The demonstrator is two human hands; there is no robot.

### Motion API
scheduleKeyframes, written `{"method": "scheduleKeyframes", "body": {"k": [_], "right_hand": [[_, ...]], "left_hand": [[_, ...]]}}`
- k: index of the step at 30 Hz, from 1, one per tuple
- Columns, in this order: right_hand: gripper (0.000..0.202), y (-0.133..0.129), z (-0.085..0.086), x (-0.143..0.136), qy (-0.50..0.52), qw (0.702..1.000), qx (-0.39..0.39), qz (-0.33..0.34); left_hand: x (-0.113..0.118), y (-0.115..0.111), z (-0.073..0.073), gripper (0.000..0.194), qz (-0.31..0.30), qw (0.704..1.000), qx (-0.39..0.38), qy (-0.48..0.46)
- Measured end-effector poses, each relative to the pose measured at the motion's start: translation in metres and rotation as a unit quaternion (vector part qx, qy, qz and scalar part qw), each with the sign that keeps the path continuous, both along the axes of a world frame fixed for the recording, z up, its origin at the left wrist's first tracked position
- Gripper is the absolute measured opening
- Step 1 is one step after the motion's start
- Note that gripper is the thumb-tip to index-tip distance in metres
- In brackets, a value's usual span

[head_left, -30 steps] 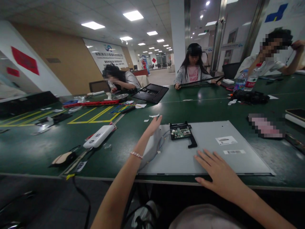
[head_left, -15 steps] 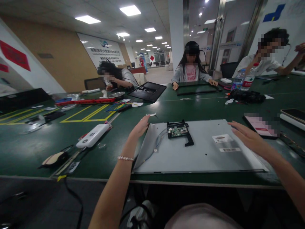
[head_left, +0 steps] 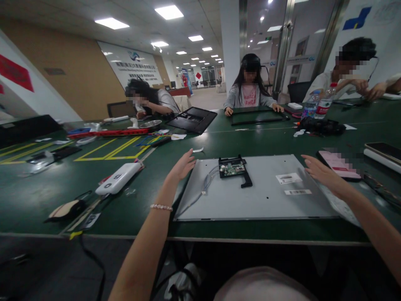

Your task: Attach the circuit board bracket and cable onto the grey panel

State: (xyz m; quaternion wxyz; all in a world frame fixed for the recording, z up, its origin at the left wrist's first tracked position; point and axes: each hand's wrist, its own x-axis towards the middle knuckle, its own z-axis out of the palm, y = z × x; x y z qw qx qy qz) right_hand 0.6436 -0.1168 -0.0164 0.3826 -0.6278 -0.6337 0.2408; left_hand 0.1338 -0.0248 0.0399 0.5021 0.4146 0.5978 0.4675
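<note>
My left hand (head_left: 182, 166) and right hand (head_left: 326, 177) are both open, fingers extended and gripping nothing, at opposite sides of the grey panel (head_left: 238, 205) lying on the green surface (head_left: 125, 217); I can't tell whether they touch it. A black bracket (head_left: 247, 181) on the panel holds a circuit board (head_left: 232, 169), and the red-capped bottle (head_left: 323, 107) stands farther off, contents unclear.

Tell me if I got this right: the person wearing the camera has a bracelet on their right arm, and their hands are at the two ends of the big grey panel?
Nearly! The bracelet is on the left arm; the head view shows it. The left hand and right hand are indeed at the two ends of the big grey panel.
</note>
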Motion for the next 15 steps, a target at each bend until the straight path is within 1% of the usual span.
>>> {"method": "scheduleKeyframes", "body": {"k": [3, 6, 8, 10, 12, 15], "right_hand": [[0.068, 0.008, 0.002, 0.002, -0.042, 0.997, -0.049, 0.031], [0.071, 0.021, 0.011, -0.006, -0.124, 0.989, -0.028, 0.071], [0.077, 0.033, 0.019, -0.020, -0.175, 0.980, -0.004, 0.094], [0.088, 0.047, 0.028, -0.041, -0.200, 0.967, 0.013, 0.156], [0.097, 0.062, 0.033, -0.068, -0.198, 0.948, 0.021, 0.250], [0.109, 0.084, 0.034, -0.111, -0.181, 0.911, 0.010, 0.371]], "left_hand": [[0.004, 0.001, -0.003, 0.066, -0.011, 1.000, 0.004, 0.021], [0.008, 0.001, -0.006, 0.065, -0.023, 0.999, 0.014, 0.041], [0.010, 0.000, -0.009, 0.060, -0.032, 0.997, 0.030, 0.064], [0.012, -0.001, -0.013, 0.055, -0.041, 0.994, 0.051, 0.092], [0.013, -0.001, -0.017, 0.053, -0.046, 0.989, 0.067, 0.123], [0.011, 0.000, -0.024, 0.057, -0.051, 0.982, 0.073, 0.164]]}}
